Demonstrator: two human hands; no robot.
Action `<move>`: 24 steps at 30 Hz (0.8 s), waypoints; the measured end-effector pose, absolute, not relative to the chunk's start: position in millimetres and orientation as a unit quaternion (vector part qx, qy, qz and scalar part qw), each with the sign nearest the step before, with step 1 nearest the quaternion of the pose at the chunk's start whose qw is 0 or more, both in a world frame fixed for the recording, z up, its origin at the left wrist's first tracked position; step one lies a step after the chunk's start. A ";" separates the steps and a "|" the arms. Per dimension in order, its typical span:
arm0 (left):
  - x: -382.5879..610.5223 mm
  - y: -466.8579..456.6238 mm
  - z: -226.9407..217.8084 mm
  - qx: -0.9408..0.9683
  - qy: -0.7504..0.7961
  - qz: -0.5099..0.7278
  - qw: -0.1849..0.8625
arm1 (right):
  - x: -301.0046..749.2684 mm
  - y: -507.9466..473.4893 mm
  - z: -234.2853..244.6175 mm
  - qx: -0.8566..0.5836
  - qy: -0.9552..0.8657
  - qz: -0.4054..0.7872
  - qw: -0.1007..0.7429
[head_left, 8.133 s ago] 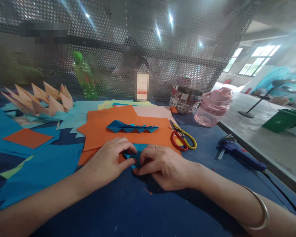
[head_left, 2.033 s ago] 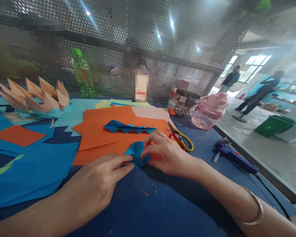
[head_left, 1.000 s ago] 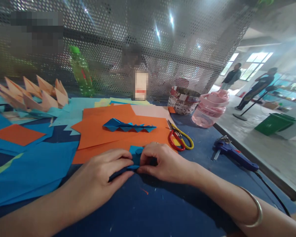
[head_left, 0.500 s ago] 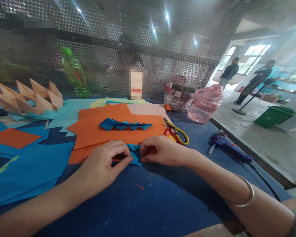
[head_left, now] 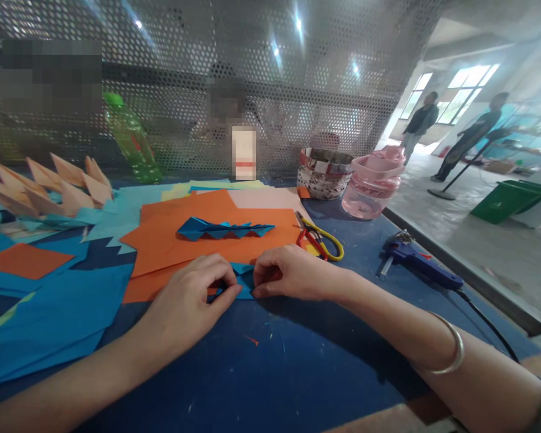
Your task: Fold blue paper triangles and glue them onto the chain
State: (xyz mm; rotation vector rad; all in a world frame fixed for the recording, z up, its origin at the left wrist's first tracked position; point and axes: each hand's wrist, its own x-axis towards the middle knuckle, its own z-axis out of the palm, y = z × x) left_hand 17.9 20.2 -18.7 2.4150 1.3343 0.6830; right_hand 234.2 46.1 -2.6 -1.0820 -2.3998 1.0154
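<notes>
Between my hands is a small piece of folded blue paper (head_left: 245, 281), low over the blue tabletop at the near edge of the orange sheets (head_left: 171, 246). My left hand (head_left: 202, 282) pinches its left side with thumb and forefinger. On its right side, the curled fingers of my right hand (head_left: 293, 273) grip it, hiding part of the folds. Just beyond, a row of folded blue paper pieces (head_left: 225, 229) lies on the orange paper. Scissors with yellow and red handles (head_left: 320, 239) rest close to my right hand.
Blue sheets (head_left: 58, 319) and a peach-coloured folded-paper ring (head_left: 67, 189) are at left. A green bottle (head_left: 133, 138), a woven basket (head_left: 324, 174) and a pink water bottle (head_left: 372, 186) stand at the back. A corded glue gun (head_left: 419, 261) lies right. Two people stand beyond.
The blue paper between my fingers looks flatter, its right lower corner no longer poking down. Both hands keep their hold. The whole view has shifted slightly.
</notes>
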 end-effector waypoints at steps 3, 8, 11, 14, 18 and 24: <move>18.8 21.2 -18.9 0.841 0.462 0.236 0.152 | 234.2 46.1 -2.9 -0.374 -0.842 0.352 0.163; 18.7 20.6 -18.0 0.842 0.460 0.234 0.154 | 234.3 46.3 -3.4 -0.377 -0.837 0.360 0.163; 18.1 19.9 -17.9 0.842 0.461 0.233 0.155 | 234.3 46.4 -3.7 -0.375 -0.839 0.359 0.164; 18.1 19.5 -17.9 0.841 0.463 0.233 0.157 | 234.3 46.3 -3.8 -0.375 -0.840 0.355 0.166; 18.6 19.0 -17.4 0.840 0.462 0.234 0.158 | 233.9 46.0 -3.1 -0.377 -0.839 0.355 0.164; 18.7 19.5 -18.2 0.841 0.462 0.234 0.156 | 234.1 45.7 -2.2 -0.377 -0.844 0.349 0.157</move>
